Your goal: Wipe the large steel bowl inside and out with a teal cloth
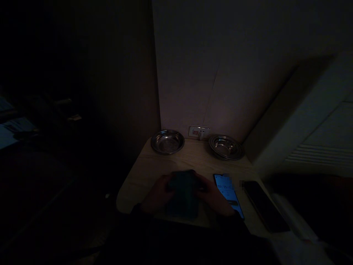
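Note:
A dark teal, roughly rectangular object (182, 197) is between my hands at the front of the small wooden table (193, 158). The dim light hides what kind of thing it is. My left hand (157, 193) grips its left side, thumb over the face. On the opposite side, my right hand (213, 195) closes on the upper right edge. Right beside my right hand lies a phone (226, 189) with a lit blue screen, partly covered by that hand and wrist.
A shallow metal bowl (167, 142) stands at the table's back left, and stacked metal bowls (224, 147) at the back right. Between them, a wall socket (199, 132) holds a plug. A long dark object (265, 206) lies along the right edge. A pale slanted panel (292, 110) rises beyond.

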{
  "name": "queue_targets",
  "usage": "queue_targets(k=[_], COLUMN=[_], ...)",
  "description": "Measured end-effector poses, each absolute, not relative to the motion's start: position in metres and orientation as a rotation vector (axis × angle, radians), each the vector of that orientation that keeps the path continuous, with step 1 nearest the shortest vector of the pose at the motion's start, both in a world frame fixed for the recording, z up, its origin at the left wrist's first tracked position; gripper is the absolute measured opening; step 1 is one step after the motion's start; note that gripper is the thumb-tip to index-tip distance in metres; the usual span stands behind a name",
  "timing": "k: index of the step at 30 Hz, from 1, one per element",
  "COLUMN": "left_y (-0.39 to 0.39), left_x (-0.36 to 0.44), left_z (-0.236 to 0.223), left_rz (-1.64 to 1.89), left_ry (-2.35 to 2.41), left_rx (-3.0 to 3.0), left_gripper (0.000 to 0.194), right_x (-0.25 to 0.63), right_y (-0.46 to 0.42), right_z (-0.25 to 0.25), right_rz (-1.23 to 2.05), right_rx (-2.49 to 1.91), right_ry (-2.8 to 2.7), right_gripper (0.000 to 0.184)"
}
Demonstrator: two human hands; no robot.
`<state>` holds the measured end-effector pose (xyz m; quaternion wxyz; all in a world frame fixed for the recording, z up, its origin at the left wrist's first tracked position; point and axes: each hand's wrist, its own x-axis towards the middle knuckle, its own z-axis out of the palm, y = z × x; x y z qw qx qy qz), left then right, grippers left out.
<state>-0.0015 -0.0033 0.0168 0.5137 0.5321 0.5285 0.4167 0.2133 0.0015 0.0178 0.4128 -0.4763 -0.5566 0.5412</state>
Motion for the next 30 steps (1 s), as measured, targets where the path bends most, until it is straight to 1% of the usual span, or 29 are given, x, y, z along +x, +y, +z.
queue_targets(k=[3, 5, 8, 11, 13, 16, 19, 21, 25, 27, 30], left_y=[-0.005, -0.005, -0.004, -0.003, -0.003, -0.002, 0.0, 0.001, 0.003, 0.005, 0.007], left_x=[0.001, 0.0, -0.006, -0.011, -0.01, -0.002, 0.005, 0.008, 0.013, 0.017, 0.021], left_z=[0.024, 0.031, 0.045, 0.055, 0.055, 0.046, 0.032, 0.023, 0.008, 0.001, -0.008], left_rz=[0.999, 0.984, 0.999, 0.939, 0.89, 0.948, 1.025, 1.03, 1.011, 1.029, 1.066], left_ry=[1.392, 1.438, 1.429, 1.301, 1.247, 1.282, 1.362, 1.37, 1.334, 1.321, 1.332], left_rx=[1.494, 1.597, 1.638, 1.508, 1.361, 1.116, 0.984, 0.945, 0.923, 0.966, 1.087], left_gripper=[0.047, 0.038, 0.022, 0.021, 0.027, 0.037, 0.038, 0.042, 0.064, 0.064, 0.06], right_x=[0.215, 0.215, 0.216, 0.217, 0.216, 0.213, 0.212, 0.214, 0.215, 0.216, 0.215], right_y=[0.0, -0.001, -0.003, -0.004, -0.004, -0.002, -0.001, 0.0, -0.002, -0.003, -0.003], right_z=[0.021, 0.026, 0.033, 0.038, 0.037, 0.028, 0.016, 0.01, 0.001, -0.001, -0.002], right_rz=[1.283, 1.232, 1.171, 1.183, 1.229, 1.239, 1.166, 1.089, 0.913, 0.825, 0.685], right_rx=[-1.236, -1.251, -1.253, -1.234, -1.236, -1.287, -1.373, -1.437, -1.543, -1.587, -1.635], right_ry=[-1.468, -1.511, -1.56, -1.571, -1.565, -1.53, -1.514, -1.53, -1.604, -1.656, -1.738], right_gripper=[0.056, 0.045, 0.024, 0.017, 0.02, 0.033, 0.044, 0.045, 0.04, 0.04, 0.042])
